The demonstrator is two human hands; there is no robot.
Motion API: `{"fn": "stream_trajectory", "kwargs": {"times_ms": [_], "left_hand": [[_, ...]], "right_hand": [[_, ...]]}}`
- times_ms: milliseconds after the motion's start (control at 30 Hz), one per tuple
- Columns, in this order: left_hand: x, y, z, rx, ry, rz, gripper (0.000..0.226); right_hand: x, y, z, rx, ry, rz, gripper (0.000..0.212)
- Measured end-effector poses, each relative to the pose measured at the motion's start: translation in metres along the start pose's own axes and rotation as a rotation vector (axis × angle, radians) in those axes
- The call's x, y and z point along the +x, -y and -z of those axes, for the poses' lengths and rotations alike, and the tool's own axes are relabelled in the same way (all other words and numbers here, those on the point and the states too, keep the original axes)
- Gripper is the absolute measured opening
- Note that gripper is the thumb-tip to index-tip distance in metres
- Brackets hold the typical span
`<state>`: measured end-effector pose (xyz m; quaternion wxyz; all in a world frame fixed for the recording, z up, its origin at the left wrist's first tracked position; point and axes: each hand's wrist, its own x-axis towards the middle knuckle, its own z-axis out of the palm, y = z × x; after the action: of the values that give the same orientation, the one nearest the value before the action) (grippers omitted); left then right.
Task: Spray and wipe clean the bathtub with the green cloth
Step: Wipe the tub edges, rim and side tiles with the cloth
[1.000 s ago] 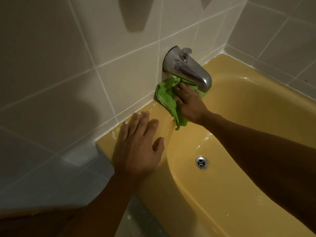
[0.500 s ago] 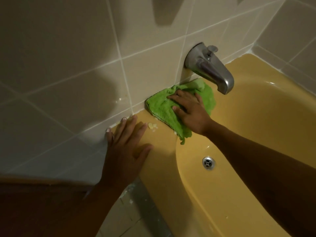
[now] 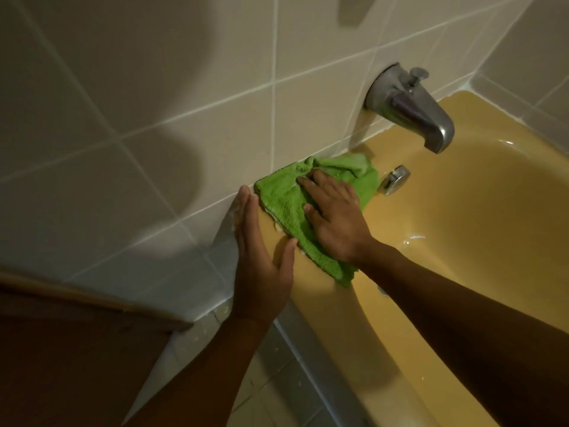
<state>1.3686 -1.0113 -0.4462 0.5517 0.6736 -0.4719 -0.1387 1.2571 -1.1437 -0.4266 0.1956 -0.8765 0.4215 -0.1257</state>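
The yellow bathtub (image 3: 480, 229) fills the right side of the view. A green cloth (image 3: 286, 208) lies spread on the tub's end rim, against the tiled wall. My right hand (image 3: 335, 217) presses flat on the cloth with its fingers straight. Beside it, my left hand (image 3: 261, 260) rests on the rim's near corner, fingers straight along the wall edge and thumb touching the cloth's edge. No spray bottle is in view.
A metal spout (image 3: 412, 109) juts from the beige tiled wall (image 3: 154, 103) above the tub's end. A round metal overflow fitting (image 3: 395, 180) sits just right of the cloth. A brown surface (image 3: 61, 349) lies at the lower left, with tiled floor (image 3: 264, 396) below the tub.
My right hand has slid the cloth left along the rim, away from under the spout and up to my left hand. The view has shifted, revealing the overflow fitting.
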Motion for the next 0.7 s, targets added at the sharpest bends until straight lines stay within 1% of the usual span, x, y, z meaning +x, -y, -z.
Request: {"fn": "stream_trajectory", "kwargs": {"times_ms": [67, 133, 200, 267, 400, 533, 700], "left_hand": [[-0.007, 0.002, 0.002, -0.072, -0.046, 0.029, 0.069], [-0.012, 0.007, 0.008, -0.159, -0.069, 0.110, 0.064], [-0.012, 0.009, 0.018, -0.240, -0.043, 0.191, 0.065], [-0.010, 0.008, 0.029, -0.263, -0.006, 0.257, 0.067], [-0.003, -0.001, 0.042, -0.310, 0.019, 0.317, 0.066], [0.002, -0.019, 0.049, -0.373, -0.110, 0.440, 0.071], [0.006, -0.023, 0.053, -0.335, -0.291, 0.551, 0.066]], "right_hand": [[-0.004, 0.009, -0.001, -0.020, 0.013, -0.001, 0.062], [-0.007, 0.016, -0.002, -0.031, 0.031, -0.008, 0.063], [-0.010, 0.022, -0.002, -0.046, 0.049, -0.017, 0.065], [-0.012, 0.030, -0.002, -0.060, 0.071, -0.026, 0.066], [-0.018, 0.045, -0.003, -0.060, 0.095, -0.031, 0.067], [-0.025, 0.058, -0.004, -0.035, 0.106, -0.032, 0.059], [-0.033, 0.073, -0.005, 0.056, 0.123, -0.023, 0.066]]}}
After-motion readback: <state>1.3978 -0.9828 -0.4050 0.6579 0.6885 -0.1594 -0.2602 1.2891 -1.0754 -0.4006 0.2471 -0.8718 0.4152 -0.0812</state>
